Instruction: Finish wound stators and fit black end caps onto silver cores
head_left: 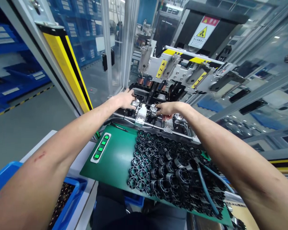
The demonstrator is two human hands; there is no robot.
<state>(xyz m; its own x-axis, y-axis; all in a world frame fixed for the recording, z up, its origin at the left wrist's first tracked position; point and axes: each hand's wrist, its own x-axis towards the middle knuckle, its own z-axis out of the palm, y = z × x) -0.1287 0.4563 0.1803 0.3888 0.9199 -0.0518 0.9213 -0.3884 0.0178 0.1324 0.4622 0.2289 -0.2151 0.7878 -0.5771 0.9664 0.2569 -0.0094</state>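
Both my arms reach forward into a machine fixture [144, 118]. My left hand [125, 99] has its fingers curled over a small round metal part [135, 103] seated at the fixture's left station. My right hand [167, 109] pinches a similar round part [153, 109] at the middle station. A third round part [178, 118] sits in the station to the right, under my right wrist. Between my arms lies a green mat [115, 156] carrying several black ring-shaped parts [163, 166] stacked in rows.
A row of green lit buttons [101, 147] sits on the mat's left edge. A blue-grey hose [206, 188] crosses the black rings. A blue bin [69, 195] of small parts stands lower left. A yellow light-curtain post [67, 70] and the machine's guarded head [189, 70] frame the opening.
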